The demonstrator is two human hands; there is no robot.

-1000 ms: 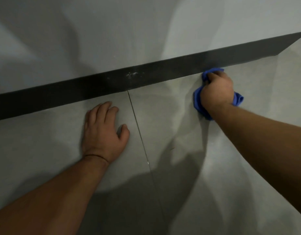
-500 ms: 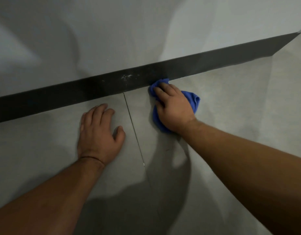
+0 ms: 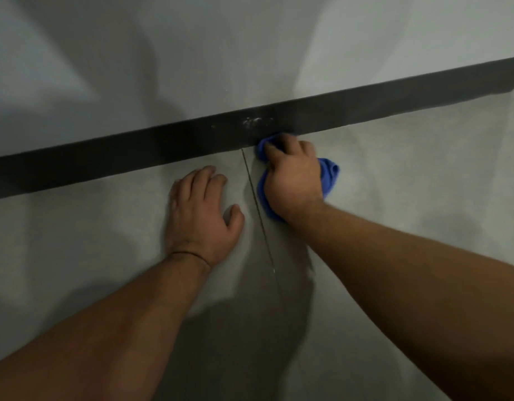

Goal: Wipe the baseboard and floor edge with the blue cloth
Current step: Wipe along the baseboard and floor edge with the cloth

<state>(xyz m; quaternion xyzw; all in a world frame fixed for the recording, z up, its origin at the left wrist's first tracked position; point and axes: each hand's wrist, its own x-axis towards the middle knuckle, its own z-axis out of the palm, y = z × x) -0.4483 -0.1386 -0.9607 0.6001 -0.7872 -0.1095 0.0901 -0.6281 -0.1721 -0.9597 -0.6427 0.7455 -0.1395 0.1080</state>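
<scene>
Cloth at the floor edge
My right hand (image 3: 293, 175) has its fingers clamped on the blue cloth (image 3: 329, 173), pressing it against the dark baseboard (image 3: 105, 157); my left hand (image 3: 199, 215) lies flat, fingers apart, on the floor (image 3: 76, 241).

Bunched blue cloth (image 3: 329, 172) against dark baseboard (image 3: 134, 153)

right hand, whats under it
The blue cloth lies bunched under the right hand, pressed on the floor where it meets the dark baseboard. The hand covers most of the cloth, so the floor beneath cannot be seen.
</scene>
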